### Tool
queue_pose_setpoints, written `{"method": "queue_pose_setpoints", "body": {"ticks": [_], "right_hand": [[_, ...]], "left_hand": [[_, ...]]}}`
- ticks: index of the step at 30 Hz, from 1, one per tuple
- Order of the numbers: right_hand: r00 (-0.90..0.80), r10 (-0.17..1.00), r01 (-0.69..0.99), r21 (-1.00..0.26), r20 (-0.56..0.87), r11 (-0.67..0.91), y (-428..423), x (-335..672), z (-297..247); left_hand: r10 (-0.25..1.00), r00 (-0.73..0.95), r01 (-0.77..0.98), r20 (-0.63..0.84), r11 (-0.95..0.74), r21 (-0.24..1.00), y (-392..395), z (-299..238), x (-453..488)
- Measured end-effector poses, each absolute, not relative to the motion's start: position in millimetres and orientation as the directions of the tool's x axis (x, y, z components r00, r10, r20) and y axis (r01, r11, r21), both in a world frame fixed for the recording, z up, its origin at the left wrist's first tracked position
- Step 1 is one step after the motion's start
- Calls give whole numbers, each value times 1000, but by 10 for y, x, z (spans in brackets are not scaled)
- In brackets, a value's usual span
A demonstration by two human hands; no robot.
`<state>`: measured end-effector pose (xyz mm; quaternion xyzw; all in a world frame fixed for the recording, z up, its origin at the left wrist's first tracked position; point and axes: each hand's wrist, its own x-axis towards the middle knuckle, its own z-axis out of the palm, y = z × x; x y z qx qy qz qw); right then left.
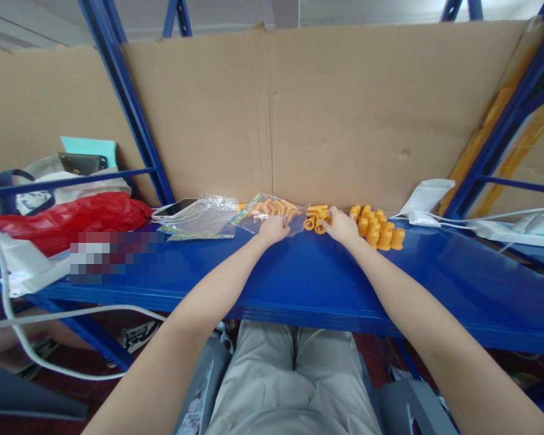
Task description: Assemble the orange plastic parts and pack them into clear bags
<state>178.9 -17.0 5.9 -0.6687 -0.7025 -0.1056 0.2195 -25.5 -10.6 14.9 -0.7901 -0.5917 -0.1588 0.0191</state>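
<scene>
While my left hand [274, 229] bends over the clear bag [248, 222]: its fingers are curled narrow at the near right edge; I cannot tell whether they pinch the film.
Right hand [343, 226]: fingers reach onto loose orange pieces [318, 209] just right of the bag; whether they grip one, I cannot tell.
Other orange pieces: some show at the bag, inside or behind it; the standing group [375, 227] is right of my right hand.
Good handling: light fingers suit thin film, I judge, and rounded pieces might roll if nudged.
Table [308, 272]: smooth and blue, with flat packets [213, 223] and a phone [181, 207] to the left.
Room: cardboard [335, 115] walls the far side, between blue uprights [131, 103].
</scene>
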Motion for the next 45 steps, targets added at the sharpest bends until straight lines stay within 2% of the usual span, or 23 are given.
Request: {"method": "queue_pose_setpoints", "body": {"ticks": [5, 9, 12, 15, 18, 20, 23, 28, 34, 45], "right_hand": [[68, 898, 980, -198, 436, 22, -195, 1783, 97], [76, 893, 965, -258, 443, 45, -143, 1820, 69], [102, 850, 936, -338, 517, 94, -51, 1899, 31], [104, 732, 861, -430, 673, 273, 50, 1976, 12], [90, 630, 682, -509, 771, 525, 105, 1974, 30], [62, 606, 561, -530, 793, 636, 100, 1928, 54], [-31, 611, 482, -523, 791, 702, 48, 1854, 85], [-147, 649, 493, -513, 747, 702, -21, 1830, 98], [-68, 699, 479, -592, 711, 649, -16, 1731, 70], [-167, 824, 238, -789, 541, 566, 66, 1456, -178]], "left_hand": [[934, 216, 945, 285, -273, 178, -127, 157, -243], [932, 225, 943, 283, -281, 178, -119, 151, -246], [930, 235, 943, 284, -289, 167, -106, 143, -252], [928, 235, 942, 288, -291, 166, -97, 131, -255], [928, 235, 938, 289, -294, 182, -98, 118, -252], [926, 236, 933, 294, -300, 196, -103, 117, -251], [919, 223, 931, 326, -300, 208, -109, 132, -257], [906, 181, 934, 382, -280, 221, -84, 150, -286], [855, 232, 867, 465, -398, 300, -4, 75, -276], [764, 259, 679, 592, -579, 451, 31, 33, -177]]}}
